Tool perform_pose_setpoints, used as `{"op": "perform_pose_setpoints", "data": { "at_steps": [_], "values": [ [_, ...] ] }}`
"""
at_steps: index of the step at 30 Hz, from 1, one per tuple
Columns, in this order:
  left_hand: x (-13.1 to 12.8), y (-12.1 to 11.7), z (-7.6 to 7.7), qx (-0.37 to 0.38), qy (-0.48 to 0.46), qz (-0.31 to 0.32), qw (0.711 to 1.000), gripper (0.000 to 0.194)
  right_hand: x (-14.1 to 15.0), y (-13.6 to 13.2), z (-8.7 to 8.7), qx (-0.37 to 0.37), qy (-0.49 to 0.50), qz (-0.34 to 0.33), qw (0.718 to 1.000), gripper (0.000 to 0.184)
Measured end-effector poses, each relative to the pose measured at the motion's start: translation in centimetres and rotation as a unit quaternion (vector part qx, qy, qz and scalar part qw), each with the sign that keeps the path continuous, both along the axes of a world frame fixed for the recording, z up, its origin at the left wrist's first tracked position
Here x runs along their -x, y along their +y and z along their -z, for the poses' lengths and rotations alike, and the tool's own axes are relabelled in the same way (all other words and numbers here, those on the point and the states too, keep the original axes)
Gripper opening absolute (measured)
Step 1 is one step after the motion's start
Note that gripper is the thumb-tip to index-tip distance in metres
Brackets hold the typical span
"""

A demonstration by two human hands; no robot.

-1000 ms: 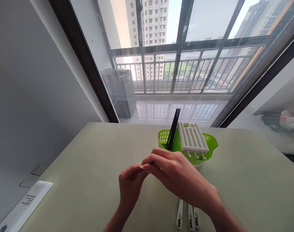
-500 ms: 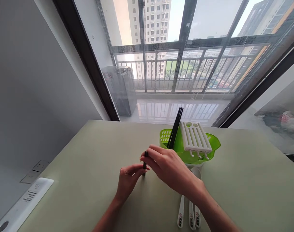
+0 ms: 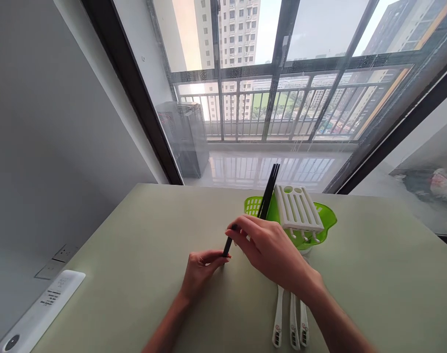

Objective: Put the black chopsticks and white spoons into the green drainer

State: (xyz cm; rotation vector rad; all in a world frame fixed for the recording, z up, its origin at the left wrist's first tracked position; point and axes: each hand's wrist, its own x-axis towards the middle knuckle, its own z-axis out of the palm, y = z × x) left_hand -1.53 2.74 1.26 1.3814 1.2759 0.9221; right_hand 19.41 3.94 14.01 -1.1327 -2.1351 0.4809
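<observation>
My left hand [image 3: 199, 274] pinches the lower part of some black chopsticks [image 3: 227, 246] between thumb and fingers, just above the table. Higher up, the fingertips of my right hand [image 3: 271, 247] close on their top end. The held chopsticks lean slightly to the right, and their exact number is hard to make out. Behind my right hand stands a green plastic basket [image 3: 327, 218] with other black chopsticks [image 3: 269, 191] upright in its left side. A white slotted rack [image 3: 299, 208] with hooks sits on the basket's front. White-handled spoons [image 3: 278, 316] lie under my right forearm, their bowls hidden.
The pale green table [image 3: 153, 230] reaches to a large glass door with a balcony beyond. A white strip-shaped object [image 3: 48, 306] with dark markings lies at the left edge, next to a wall socket [image 3: 64, 252].
My right hand has moved a little right and up with the top of the chopsticks. They now lean to the right instead of standing nearly upright. My left hand has shifted slightly right.
</observation>
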Motion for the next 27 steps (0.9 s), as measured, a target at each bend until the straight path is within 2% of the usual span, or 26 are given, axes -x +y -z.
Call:
{"op": "perform_pose_setpoints", "data": {
  "at_steps": [8,15,20,23,25,27],
  "values": [
    [-0.6,-0.2,-0.2,-0.013,0.036,0.032,0.999,0.028,0.4,-0.4,0.2,-0.02,-0.008,-0.011,1.0,0.025],
    [-0.6,-0.1,0.4,-0.028,0.05,0.036,0.998,0.028,0.2,-0.5,0.1,-0.004,-0.007,0.003,1.0,0.021],
    [-0.7,-0.2,0.9,-0.026,0.04,0.032,0.998,0.027,-0.1,-0.5,0.1,-0.031,-0.001,0.02,0.999,0.019],
    [-0.7,-0.1,1.2,-0.023,0.034,0.031,0.999,0.027,-2.1,-0.1,-1.9,-0.048,0.022,0.033,0.998,0.021],
    [-0.8,0.0,1.4,-0.025,0.018,0.029,0.999,0.026,-4.3,0.3,-4.2,-0.053,0.052,0.081,0.994,0.024],
    [-0.8,0.1,1.5,-0.028,0.008,0.031,0.999,0.028,-6.5,1.0,-6.6,-0.089,0.074,0.144,0.983,0.025]
  ]
}}
